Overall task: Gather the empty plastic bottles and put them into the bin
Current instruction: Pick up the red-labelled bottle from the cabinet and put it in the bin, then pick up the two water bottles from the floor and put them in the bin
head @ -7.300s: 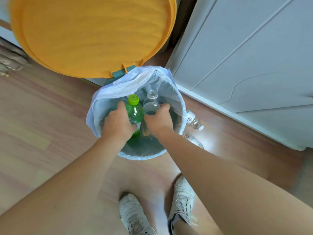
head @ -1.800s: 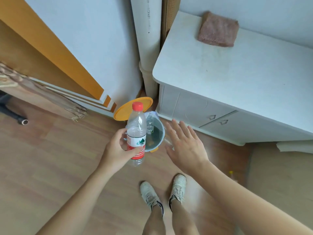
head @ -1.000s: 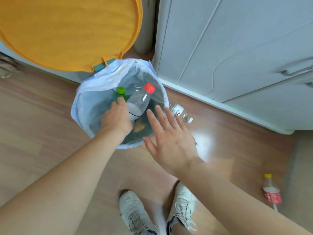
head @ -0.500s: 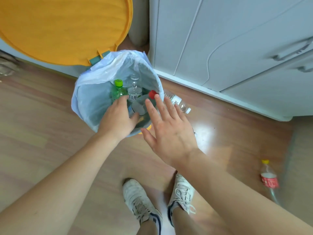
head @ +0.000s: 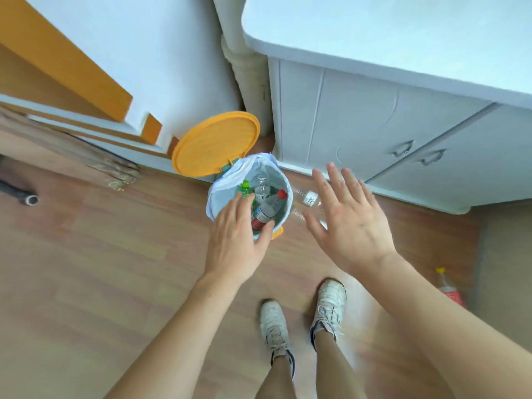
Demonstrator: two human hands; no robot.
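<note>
The left hand and right hand are spread, grip released; the red-capped bottle is seen leaning inside the bin, judged deposited.

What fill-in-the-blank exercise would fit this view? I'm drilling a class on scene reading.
1. The bin's open lid is coloured ____.
2. The bottle with the red cap lies inside the ____.
3. The bottle with the yellow cap lies on the ____.
4. Both the left hand and the right hand hold ____.

Missing words: orange; bin; floor; nothing
</note>
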